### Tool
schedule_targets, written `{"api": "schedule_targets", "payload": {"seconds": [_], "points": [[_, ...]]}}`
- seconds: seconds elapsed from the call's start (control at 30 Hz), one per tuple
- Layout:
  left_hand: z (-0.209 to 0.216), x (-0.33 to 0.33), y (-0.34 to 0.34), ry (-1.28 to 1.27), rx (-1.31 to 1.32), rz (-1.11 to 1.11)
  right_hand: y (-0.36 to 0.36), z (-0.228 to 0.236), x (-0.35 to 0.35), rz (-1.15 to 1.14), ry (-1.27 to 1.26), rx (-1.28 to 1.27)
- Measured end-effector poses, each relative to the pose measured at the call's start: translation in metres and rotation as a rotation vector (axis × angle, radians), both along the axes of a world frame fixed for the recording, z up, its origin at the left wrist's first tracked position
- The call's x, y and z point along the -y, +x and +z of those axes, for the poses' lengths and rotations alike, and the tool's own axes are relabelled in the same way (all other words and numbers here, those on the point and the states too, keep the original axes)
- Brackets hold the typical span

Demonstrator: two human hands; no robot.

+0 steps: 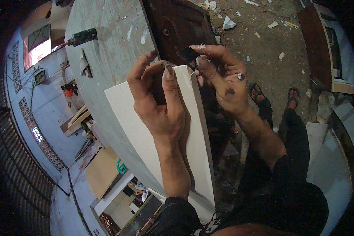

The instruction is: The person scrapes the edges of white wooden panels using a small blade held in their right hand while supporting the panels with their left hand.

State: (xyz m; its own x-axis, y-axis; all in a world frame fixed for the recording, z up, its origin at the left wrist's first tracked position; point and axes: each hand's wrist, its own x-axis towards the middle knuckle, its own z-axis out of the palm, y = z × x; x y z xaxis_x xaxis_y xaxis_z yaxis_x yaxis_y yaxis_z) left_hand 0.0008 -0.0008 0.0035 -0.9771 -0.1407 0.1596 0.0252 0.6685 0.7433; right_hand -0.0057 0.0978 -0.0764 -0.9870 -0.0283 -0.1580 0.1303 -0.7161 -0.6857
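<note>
1. Nearest the camera, at the lower edge, was the person's black clothing [291,200], with sleeves reaching the forearms.
2. The bench [110,51] had a worn, grey-green top with pale marks. A dark green bottle-shaped object [84,36] lay near its far left edge, and a pale crumpled piece [85,65] lay nearer the panel.
3. A blue wall [57,106] with patterned openings stood to the left. Pale scraps littered the brown ground [271,51] to the right, where the feet stood in dark sandals. A brown cabinet-like piece [316,47] stood beyond them.
4. The bench's left edge appeared bowed in this view. Its surface extended between that edge and the panel. Dark panelled woodwork [181,27] stood beside its upper right edge, limiting room there; the ground opened out further right.
5. A white panel [141,135] lay lengthwise beneath the left hand [159,106], its long right edge running below the gap between the hands.
6. The left hand was loosely curled, thumb raised, with no held object visible. Contact with the panel could not be determined.
7. The right hand [226,80] pinched a thin dark flat piece [187,57] between thumb and fingers, near the panel's upper corner.
</note>
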Motion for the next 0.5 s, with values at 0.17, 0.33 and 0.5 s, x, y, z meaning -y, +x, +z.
{"api": "schedule_targets", "payload": {"seconds": [0.17, 0.33, 0.5], "points": [[-0.001, 0.000, 0.001, 0.008, 0.007, 0.009, -0.011, -0.013, 0.002, -0.077, 0.013, -0.193], [-0.001, -0.001, -0.001, -0.033, -0.022, -0.008, -0.027, -0.025, -0.001, -0.092, -0.092, -0.428], [-0.002, 0.001, 0.000, -0.068, -0.039, -0.006, -0.036, -0.033, -0.003, -0.089, -0.019, -0.555]]}}
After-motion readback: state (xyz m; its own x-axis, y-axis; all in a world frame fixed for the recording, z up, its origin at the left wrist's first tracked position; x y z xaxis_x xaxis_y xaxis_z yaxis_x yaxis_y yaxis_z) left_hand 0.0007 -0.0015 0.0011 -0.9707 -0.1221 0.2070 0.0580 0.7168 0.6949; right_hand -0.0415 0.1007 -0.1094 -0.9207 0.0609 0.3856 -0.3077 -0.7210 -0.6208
